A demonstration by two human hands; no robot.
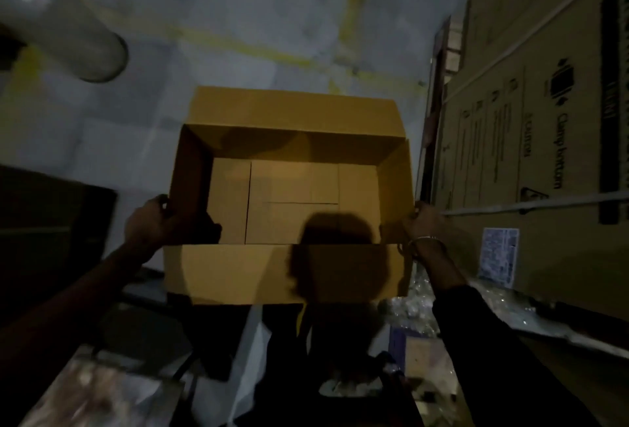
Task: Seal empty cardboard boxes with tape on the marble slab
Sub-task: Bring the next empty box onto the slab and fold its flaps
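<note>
An empty brown cardboard box [292, 195] is held up in front of me, its top open and its flaps spread outward. The bottom flaps are folded flat inside. My left hand [149, 222] grips the box's left wall, fingers curled over the edge. On the opposite side my right hand [423, 222] grips the right wall; a thin bangle sits on that wrist. A head-shaped shadow falls across the near flap. No tape is visible, and the scene is dim.
Large printed cartons [544, 120] are stacked along the right. A pale cylinder [68, 35] lies at upper left on the grey floor [238, 18] with yellow lines. Crumpled plastic wrap [418, 307] lies low right, a mottled slab [102, 392] low left.
</note>
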